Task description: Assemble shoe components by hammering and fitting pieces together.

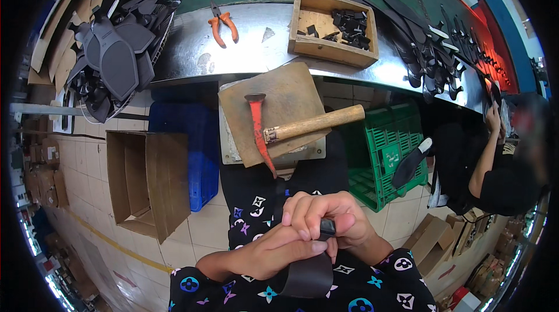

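Note:
A dark, smooth, curved piece like a shoe sole (308, 279) hangs below my hands in front of my patterned top. Its upper part is covered by my fingers. My left hand (276, 252) is closed around it, thumb along its upper end. Against that end sits a small black block (327, 229), pinched by my right hand (335, 213), whose fingers curl over the left fingertips. Whether block and sole are joined cannot be seen. Beyond my hands, a red-headed hammer (317, 123) with a wooden handle lies on a worn brown board (285, 88).
Orange-handled pliers (222, 25) and a wooden box (303, 47) of small black parts rest on the metal bench (256, 59). Dark soles fill a wire basket (166, 35) at left. A cardboard box (131, 181), blue crate (202, 172) and green crate (396, 149) stand below. A co-worker (501, 172) sits right.

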Available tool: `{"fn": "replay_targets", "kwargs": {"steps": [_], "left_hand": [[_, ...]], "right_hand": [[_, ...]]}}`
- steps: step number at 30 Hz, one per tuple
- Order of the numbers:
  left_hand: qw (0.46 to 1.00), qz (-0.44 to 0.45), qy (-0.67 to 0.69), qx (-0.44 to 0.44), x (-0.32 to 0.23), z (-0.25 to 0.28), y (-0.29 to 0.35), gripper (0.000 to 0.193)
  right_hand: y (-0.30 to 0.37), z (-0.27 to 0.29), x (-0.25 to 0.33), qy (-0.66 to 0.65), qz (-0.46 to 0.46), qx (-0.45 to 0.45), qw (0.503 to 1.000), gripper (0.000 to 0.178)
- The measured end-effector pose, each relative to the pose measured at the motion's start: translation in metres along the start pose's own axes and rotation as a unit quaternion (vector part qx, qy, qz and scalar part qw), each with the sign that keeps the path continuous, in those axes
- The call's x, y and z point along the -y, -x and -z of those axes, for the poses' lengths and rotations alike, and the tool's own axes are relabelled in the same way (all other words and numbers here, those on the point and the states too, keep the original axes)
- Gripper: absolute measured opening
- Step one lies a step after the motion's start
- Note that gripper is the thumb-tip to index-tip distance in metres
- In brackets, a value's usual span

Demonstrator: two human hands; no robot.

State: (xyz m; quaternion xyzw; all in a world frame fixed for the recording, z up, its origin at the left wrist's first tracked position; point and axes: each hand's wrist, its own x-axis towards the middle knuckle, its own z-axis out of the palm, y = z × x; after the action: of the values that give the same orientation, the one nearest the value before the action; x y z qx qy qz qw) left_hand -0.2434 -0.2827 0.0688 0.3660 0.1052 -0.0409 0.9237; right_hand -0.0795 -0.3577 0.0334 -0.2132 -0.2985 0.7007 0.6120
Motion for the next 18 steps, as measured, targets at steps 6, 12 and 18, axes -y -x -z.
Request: {"fn": "replay_targets", "kwargs": {"steps": [6,12,18], "left_hand": [[0.997,-0.010,-0.071,0.010,0.000,-0.002,0.000,0.027],[0.975,-0.107,-0.196,-0.001,-0.010,-0.008,-0.005,0.027],[0.935,-0.136,-0.328,0.005,-0.008,-0.016,-0.003,0.033]], "right_hand": [[0.001,0.001,0.004,-0.016,0.023,0.042,0.999,0.060],[-0.002,-0.005,0.022,0.198,0.107,-0.045,0.973,0.063],[0.008,-0.011,0.058,0.394,0.163,0.059,0.903,0.027]]}}
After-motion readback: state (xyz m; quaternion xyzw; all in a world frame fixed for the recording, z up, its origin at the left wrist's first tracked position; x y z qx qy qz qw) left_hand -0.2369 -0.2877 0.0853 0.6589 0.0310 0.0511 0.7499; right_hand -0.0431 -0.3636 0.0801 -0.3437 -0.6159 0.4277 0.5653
